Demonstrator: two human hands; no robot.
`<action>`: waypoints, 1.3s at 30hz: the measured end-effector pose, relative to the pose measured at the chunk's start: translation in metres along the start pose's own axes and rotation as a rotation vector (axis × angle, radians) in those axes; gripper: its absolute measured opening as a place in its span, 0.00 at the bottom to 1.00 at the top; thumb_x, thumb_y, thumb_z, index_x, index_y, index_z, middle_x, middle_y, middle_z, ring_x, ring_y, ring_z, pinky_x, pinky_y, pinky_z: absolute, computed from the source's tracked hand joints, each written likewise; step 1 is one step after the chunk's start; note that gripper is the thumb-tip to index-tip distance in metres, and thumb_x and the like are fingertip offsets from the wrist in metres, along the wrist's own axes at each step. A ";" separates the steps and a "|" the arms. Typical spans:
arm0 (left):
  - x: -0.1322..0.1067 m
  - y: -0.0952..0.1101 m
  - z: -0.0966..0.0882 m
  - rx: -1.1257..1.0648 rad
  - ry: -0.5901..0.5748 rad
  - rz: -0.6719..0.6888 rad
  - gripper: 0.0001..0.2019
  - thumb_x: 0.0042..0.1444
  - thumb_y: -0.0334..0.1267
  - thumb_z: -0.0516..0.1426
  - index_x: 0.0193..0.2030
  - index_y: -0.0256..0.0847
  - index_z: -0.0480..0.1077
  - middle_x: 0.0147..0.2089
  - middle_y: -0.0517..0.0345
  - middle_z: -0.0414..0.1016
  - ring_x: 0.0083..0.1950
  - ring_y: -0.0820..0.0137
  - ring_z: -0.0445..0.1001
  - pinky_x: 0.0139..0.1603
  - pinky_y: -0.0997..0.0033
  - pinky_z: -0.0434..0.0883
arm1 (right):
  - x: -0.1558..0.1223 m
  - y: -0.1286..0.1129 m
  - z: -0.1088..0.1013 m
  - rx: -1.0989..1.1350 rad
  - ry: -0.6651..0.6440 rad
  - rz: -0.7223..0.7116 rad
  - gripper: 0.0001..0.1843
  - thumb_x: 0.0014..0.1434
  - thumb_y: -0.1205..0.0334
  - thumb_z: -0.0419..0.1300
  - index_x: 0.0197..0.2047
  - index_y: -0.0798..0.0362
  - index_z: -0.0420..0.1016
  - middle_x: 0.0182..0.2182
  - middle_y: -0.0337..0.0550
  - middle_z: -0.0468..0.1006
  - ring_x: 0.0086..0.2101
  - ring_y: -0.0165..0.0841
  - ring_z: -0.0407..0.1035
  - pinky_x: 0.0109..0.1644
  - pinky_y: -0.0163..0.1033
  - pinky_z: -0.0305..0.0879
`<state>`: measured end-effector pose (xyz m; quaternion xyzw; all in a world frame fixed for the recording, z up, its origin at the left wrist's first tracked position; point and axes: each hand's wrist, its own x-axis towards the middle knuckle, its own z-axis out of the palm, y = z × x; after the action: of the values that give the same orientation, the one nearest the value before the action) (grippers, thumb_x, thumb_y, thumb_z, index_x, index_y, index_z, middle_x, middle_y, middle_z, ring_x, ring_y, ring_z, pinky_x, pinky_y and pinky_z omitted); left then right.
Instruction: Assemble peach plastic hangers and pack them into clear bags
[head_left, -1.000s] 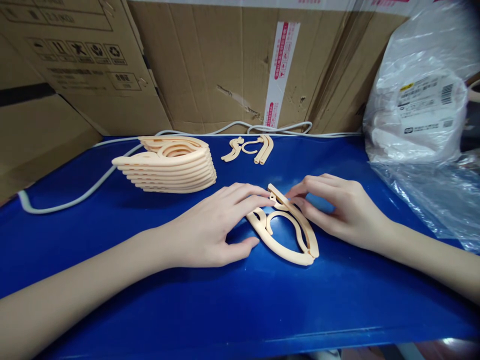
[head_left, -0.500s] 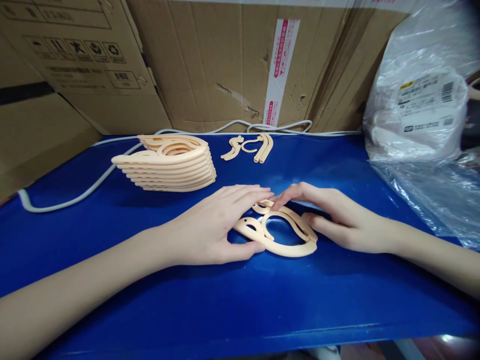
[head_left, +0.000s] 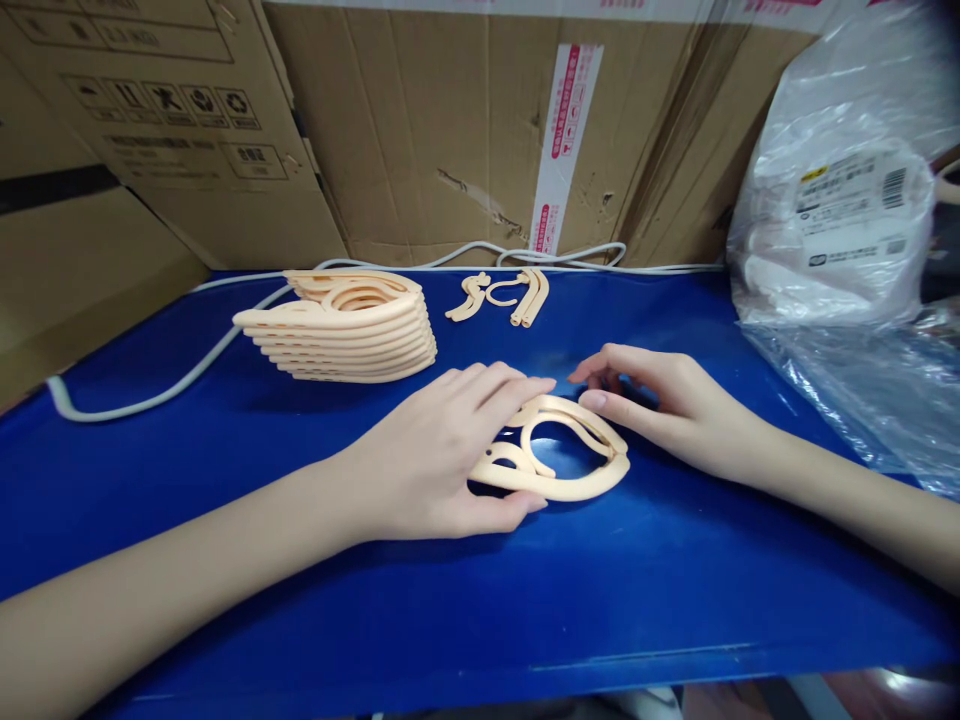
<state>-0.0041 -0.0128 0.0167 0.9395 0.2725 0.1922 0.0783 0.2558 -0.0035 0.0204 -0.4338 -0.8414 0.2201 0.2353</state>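
A beige plastic folding clothes hanger (head_left: 577, 488) lies folded into a loop on the blue table, its hook piece curving inside. My left hand (head_left: 442, 450) is closed over the hanger's left end, thumb along the near side and fingers over the far side, hiding part of it. Just beyond the hanger's far right edge is my right hand (head_left: 667, 400), fingers loosely bent, thumb and forefinger apart, with nothing visible in it. Whether the right thumb tip touches the hanger I cannot tell.
A neat stack of similar folded hangers (head_left: 345, 335) stands at the back left. Loose beige hanger parts (head_left: 529, 298) lie near the back edge. A white cable (head_left: 172, 385) runs along the back and left. Cardboard boxes (head_left: 450, 130) wall the back; plastic-wrapped goods (head_left: 840, 220) sit right.
My right hand has lifted off the hanger and drawn slightly away beyond it. My left hand has shifted a little right over the hanger, whose near arm has moved slightly away from me.
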 end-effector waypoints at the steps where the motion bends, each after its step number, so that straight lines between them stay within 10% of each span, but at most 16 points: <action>1: 0.000 -0.001 -0.002 0.028 0.028 -0.001 0.32 0.57 0.48 0.61 0.64 0.35 0.60 0.60 0.44 0.70 0.56 0.58 0.71 0.56 0.58 0.70 | 0.000 -0.001 -0.001 0.040 -0.034 0.037 0.16 0.67 0.47 0.56 0.42 0.51 0.75 0.33 0.40 0.78 0.32 0.32 0.70 0.32 0.36 0.63; 12: -0.002 -0.013 -0.008 0.175 0.145 0.089 0.35 0.60 0.53 0.60 0.66 0.33 0.58 0.64 0.39 0.67 0.64 0.55 0.67 0.65 0.56 0.64 | 0.001 -0.008 -0.005 0.628 -0.238 0.203 0.20 0.65 0.46 0.59 0.30 0.53 0.67 0.20 0.31 0.64 0.20 0.24 0.55 0.22 0.35 0.48; 17: 0.001 -0.013 -0.009 0.223 0.135 0.100 0.41 0.57 0.62 0.59 0.66 0.32 0.58 0.63 0.36 0.68 0.64 0.51 0.68 0.64 0.54 0.65 | 0.000 -0.005 -0.004 0.639 -0.232 0.200 0.19 0.65 0.48 0.60 0.30 0.54 0.67 0.20 0.31 0.65 0.21 0.23 0.55 0.23 0.34 0.48; 39: 0.000 -0.011 -0.005 0.286 0.171 0.151 0.32 0.61 0.44 0.60 0.67 0.29 0.59 0.63 0.42 0.69 0.64 0.57 0.67 0.66 0.60 0.63 | -0.004 -0.008 -0.001 0.666 -0.192 0.216 0.16 0.63 0.53 0.64 0.30 0.53 0.67 0.19 0.30 0.67 0.19 0.19 0.56 0.20 0.28 0.48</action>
<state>-0.0114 -0.0031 0.0190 0.9391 0.2316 0.2357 -0.0941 0.2530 -0.0108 0.0250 -0.3972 -0.6911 0.5454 0.2589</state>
